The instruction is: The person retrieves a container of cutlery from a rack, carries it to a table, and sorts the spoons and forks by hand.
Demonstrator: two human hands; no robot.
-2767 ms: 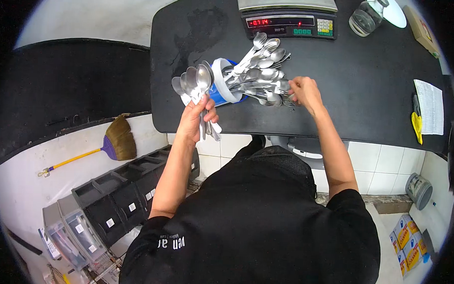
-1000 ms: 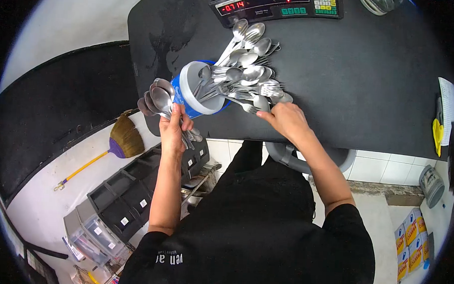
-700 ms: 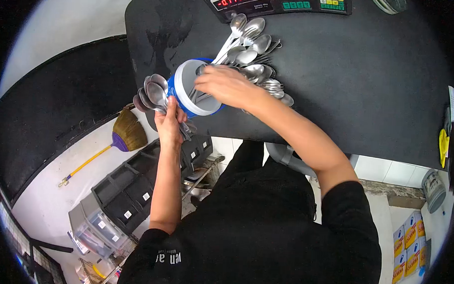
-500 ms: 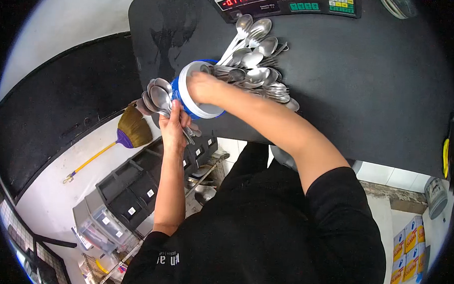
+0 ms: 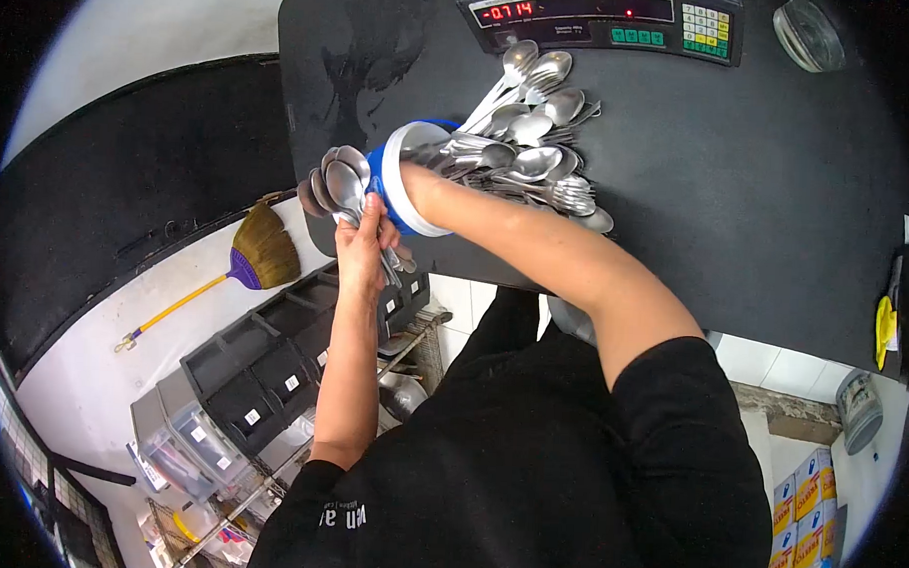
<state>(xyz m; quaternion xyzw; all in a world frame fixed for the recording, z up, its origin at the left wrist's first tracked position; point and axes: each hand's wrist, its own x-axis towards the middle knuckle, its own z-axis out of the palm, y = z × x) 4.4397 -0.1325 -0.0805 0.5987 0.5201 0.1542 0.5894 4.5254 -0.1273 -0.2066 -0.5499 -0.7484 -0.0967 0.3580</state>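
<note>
My left hand point(image 5: 364, 243) is closed around the handles of a bunch of spoons point(image 5: 345, 185), their bowls fanned out up and to the left. Beside it, a blue tub with a white rim point(image 5: 388, 162) lies tipped at the table's near left part, its mouth towards the right. My right hand point(image 5: 423, 193) reaches into that mouth, and its fingers are hidden inside. A loose heap of metal spoons and forks point(image 5: 534, 162) spreads from the tub's mouth across the table, with some handles lying inside the tub.
On the black table point(image 5: 698, 192), a digital scale point(image 5: 604, 24) reads -0.714 at the back. A clear round container point(image 5: 809, 36) is at the far right. Below the left edge are a broom point(image 5: 263, 249), dark bins point(image 5: 271, 368) and a rack.
The whole view has shifted slightly. My right hand sits a little further down in the tub's mouth, with its fingers more hidden. The left hand keeps its hold on the spoons.
</note>
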